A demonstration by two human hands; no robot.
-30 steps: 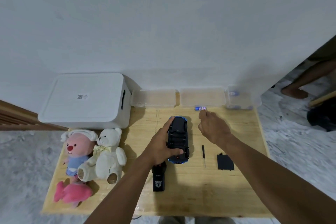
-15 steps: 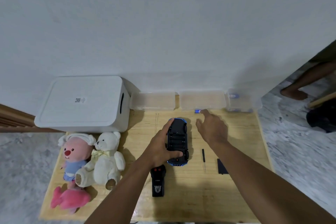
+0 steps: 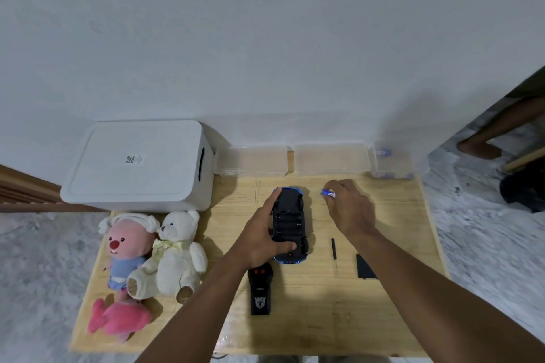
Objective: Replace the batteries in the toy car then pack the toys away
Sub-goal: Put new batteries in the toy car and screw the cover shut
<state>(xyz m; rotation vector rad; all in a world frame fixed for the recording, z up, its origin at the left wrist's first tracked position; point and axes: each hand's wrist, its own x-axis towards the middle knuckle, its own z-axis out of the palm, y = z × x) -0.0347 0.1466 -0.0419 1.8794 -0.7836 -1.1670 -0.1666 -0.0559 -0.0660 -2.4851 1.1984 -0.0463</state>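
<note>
the right hand (image 3: 351,209), which was only reaching a moment ago, now pinches the little blue battery (image 3: 328,193) just right of the upside-down toy car (image 3: 290,221), which the left hand (image 3: 262,239) grips in the middle of the table (image 3: 324,318), and the right arm (image 3: 442,298) hides part of the black cover (image 3: 364,270).

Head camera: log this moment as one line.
left hand: holds upturned toy car | right hand: pinches battery | battery cover: off, beside screwdriver
</note>
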